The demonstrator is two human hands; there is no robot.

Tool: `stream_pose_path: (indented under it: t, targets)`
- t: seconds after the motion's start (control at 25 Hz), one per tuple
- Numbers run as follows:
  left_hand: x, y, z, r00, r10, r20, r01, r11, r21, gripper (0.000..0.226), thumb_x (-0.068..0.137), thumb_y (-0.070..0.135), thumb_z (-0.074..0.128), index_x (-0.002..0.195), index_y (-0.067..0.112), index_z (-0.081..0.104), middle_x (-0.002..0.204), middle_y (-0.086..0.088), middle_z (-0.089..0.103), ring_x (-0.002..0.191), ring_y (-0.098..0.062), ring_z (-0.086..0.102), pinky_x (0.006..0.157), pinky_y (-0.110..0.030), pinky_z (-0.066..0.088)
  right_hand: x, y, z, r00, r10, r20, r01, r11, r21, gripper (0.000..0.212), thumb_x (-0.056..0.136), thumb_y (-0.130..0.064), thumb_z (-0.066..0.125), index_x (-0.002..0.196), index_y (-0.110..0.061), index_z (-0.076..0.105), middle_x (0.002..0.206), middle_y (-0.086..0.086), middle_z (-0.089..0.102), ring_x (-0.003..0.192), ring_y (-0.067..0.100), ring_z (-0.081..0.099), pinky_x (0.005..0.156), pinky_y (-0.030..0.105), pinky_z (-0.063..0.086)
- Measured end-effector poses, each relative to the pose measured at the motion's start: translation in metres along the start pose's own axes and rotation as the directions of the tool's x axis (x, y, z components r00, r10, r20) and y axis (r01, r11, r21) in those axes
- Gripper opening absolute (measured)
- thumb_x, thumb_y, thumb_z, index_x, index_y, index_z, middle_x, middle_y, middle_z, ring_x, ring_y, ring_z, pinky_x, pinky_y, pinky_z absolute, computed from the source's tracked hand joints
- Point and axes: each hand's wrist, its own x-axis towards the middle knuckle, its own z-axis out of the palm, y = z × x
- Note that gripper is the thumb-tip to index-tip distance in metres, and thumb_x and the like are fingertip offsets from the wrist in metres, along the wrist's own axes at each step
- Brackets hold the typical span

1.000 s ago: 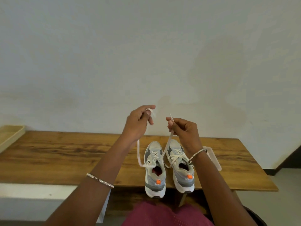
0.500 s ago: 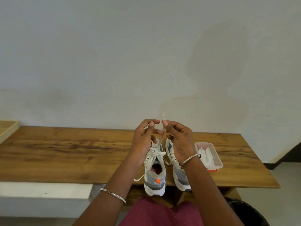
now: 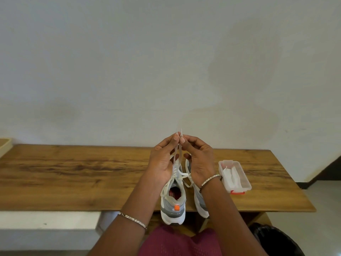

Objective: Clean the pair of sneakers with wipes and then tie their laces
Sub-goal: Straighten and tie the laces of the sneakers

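Up above the table edge, the left hand (image 3: 163,159) is curled with its thumb and forefinger pinched on one end of the thin white shoelace (image 3: 175,157) of the left grey-and-white sneaker with an orange heel tab (image 3: 173,200). Just beside it, fingertips almost touching, the right hand (image 3: 200,161) pinches the other end of the same lace in the same way, its remaining fingers loosely bent. Both strands run straight down from the fingers to the top eyelets of the left sneaker, and the two plastic tips stick up above the fingers. That sneaker stands at the near edge of the long brown wooden table (image 3: 73,178), heel overhanging towards the person. The right grey-and-white sneaker (image 3: 200,202) stands just beside it, largely hidden by the right wrist, its loose lace lying across its side. Further right, apart from the shoes, sits a clear plastic box with a red clasp (image 3: 235,176) holding white wipes. A silver bangle circles each forearm. Behind the table rises a plain pale wall (image 3: 166,61).
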Motion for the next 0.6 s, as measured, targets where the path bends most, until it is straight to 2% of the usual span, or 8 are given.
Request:
stream_pose_path:
  t: [0.12, 0.28, 0.6]
  targets:
    - [0.0027, -0.0015, 0.0046, 1.000, -0.019, 0.022, 0.020, 0.999, -0.044, 0.012, 0.084, 0.019, 0.076, 0.093, 0.014, 0.082, 0.098, -0.009, 0.077, 0.100, -0.028, 0.070, 0.098, -0.058, 0.052, -0.0018, -0.0047, 0.0015, 1.000, 0.030, -0.003, -0.030, 0.997, 0.075, 0.023, 0.084, -0.001, 0.073, 0.107, 0.004, 0.069, 0.085, 0.009, 0.071, 0.063, 0.010, 0.067, 0.049, 0.019, 0.049]
    - [0.0063, -0.0036, 0.0055, 0.999, -0.030, 0.017, 0.031, 0.999, -0.040, 0.015, 0.080, 0.020, 0.079, 0.094, 0.014, 0.082, 0.100, -0.009, 0.077, 0.115, -0.035, 0.065, 0.102, -0.060, 0.048, -0.0016, -0.0068, 0.0000, 0.999, 0.035, -0.015, -0.034, 0.996, 0.086, 0.025, 0.085, -0.001, 0.072, 0.109, 0.006, 0.069, 0.091, 0.012, 0.071, 0.067, 0.011, 0.069, 0.052, 0.018, 0.051]
    - [0.0031, 0.0014, 0.0008, 0.996, -0.086, 0.016, 0.086, 0.995, -0.047, 0.023, 0.078, 0.020, 0.080, 0.099, 0.010, 0.080, 0.091, -0.006, 0.076, 0.093, -0.022, 0.069, 0.099, -0.053, 0.053, -0.0036, -0.0081, 0.0007, 0.998, 0.070, 0.005, -0.070, 0.994, 0.087, 0.024, 0.086, 0.000, 0.071, 0.108, 0.006, 0.069, 0.084, 0.006, 0.073, 0.065, 0.009, 0.069, 0.050, 0.015, 0.050]
